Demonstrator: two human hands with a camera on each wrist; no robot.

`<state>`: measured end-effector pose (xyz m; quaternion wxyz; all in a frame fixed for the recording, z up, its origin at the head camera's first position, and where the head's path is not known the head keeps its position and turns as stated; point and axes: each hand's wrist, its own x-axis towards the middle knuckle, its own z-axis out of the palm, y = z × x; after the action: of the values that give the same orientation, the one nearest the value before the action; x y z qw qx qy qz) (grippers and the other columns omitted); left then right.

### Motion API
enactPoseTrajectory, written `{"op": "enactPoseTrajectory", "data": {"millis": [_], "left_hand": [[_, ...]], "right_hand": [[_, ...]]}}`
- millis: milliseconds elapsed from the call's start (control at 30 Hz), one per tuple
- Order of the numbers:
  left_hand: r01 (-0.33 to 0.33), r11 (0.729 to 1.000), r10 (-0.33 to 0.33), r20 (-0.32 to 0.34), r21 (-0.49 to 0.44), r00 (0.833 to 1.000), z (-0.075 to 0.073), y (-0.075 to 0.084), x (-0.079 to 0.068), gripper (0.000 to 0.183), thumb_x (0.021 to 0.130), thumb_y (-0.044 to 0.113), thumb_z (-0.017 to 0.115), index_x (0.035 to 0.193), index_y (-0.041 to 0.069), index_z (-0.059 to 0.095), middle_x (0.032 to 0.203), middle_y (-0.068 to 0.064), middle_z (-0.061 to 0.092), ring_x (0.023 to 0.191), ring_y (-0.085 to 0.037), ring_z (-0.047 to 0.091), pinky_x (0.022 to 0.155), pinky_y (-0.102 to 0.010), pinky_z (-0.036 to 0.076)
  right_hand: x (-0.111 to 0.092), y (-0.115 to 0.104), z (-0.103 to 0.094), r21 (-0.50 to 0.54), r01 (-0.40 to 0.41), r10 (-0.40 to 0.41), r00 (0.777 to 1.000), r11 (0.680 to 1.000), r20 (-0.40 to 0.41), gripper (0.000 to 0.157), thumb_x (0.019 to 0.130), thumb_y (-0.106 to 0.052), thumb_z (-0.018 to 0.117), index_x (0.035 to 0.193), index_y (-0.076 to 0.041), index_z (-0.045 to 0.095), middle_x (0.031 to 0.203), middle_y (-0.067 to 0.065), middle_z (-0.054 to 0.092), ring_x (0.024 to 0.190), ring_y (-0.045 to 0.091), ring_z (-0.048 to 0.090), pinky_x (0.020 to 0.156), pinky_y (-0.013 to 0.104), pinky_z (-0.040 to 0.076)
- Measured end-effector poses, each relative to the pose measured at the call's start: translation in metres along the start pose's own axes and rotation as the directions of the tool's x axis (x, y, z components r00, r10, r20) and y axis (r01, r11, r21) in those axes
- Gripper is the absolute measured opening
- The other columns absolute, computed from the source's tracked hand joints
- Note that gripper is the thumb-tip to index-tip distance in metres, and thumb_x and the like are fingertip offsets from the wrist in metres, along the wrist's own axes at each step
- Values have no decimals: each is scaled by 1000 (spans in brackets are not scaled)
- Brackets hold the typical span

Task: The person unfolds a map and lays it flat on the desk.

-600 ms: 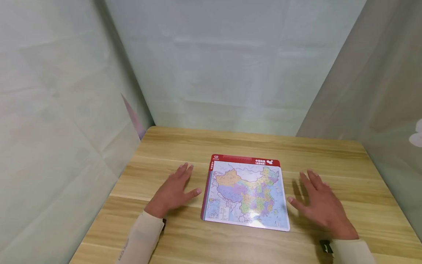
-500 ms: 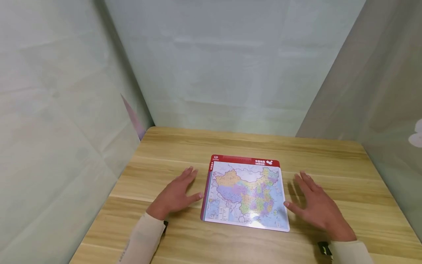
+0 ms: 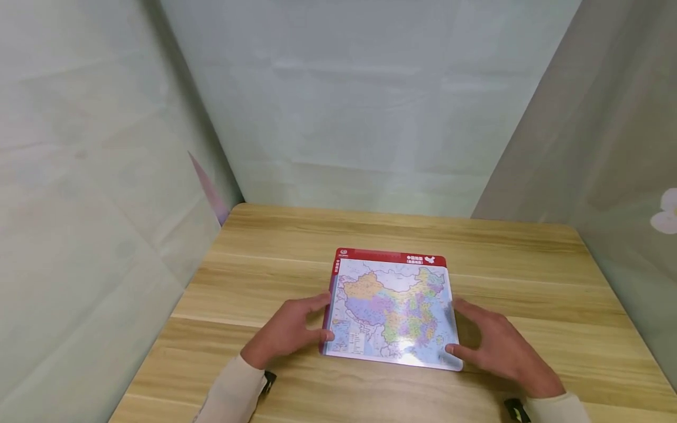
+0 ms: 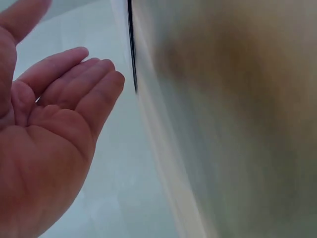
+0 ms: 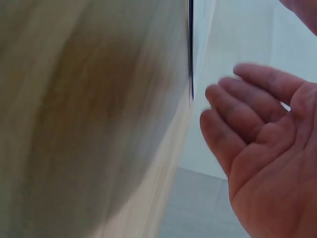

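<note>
A flat map board (image 3: 394, 311) with a red top strip and a coloured map lies on the wooden table. At its left edge is my left hand (image 3: 291, 329), thumb and fingertips right at the rim. My right hand (image 3: 497, 343) is at the right edge, its thumb overlapping the lower right corner in the head view. In the left wrist view, the left hand (image 4: 54, 134) has its fingers gently bent, short of the board's thin dark edge (image 4: 132, 49). The right wrist view has the right hand (image 5: 272, 134) in a similar pose, beside the board's edge (image 5: 190, 54).
The wood-grain table (image 3: 254, 282) extends around the board. Pale cloth (image 3: 344, 106) hangs behind it, with more cloth (image 3: 95, 194) along the left and a darker hanging (image 3: 592, 117) on the right. Beige sleeves (image 3: 233, 388) cover my forearms.
Both hands have moved inward and slightly toward me, from beside the board to its two side edges. Their fingers have turned inward and bent more. The board stays in place on the table.
</note>
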<state>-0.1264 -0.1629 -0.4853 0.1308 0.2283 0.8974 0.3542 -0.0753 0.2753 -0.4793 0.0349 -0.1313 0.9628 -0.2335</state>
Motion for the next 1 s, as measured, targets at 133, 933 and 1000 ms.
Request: {"op": "enactPoseTrajectory", "data": {"millis": [133,933,1000], "left_hand": [[6,999,-4,50,-33,999,6,6,-1,77,84,27,90,152,9,58,156,-6,58,145,-27,56,116,-47,49],[-99,979,68,172,176,983,15,10,0,74,85,19,90,149,1,58,159,-9,55,147,-30,54,118,-44,49],[-91,980,60,175,178,983,14,11,1,74,85,19,90,149,1,58,159,-9,56,147,-30,54,118,-44,48]], "right_hand": [[-1,0,3,30,47,-47,999,998,19,86,81,-57,88,150,-13,61,152,8,63,136,36,63,108,60,54],[-6,-10,17,-31,163,-160,983,986,85,77,76,-39,95,140,-5,68,152,13,62,136,36,63,104,53,58],[-5,-10,16,-34,172,-169,983,985,78,78,76,-40,96,140,-4,68,151,14,63,135,36,64,103,53,58]]}}
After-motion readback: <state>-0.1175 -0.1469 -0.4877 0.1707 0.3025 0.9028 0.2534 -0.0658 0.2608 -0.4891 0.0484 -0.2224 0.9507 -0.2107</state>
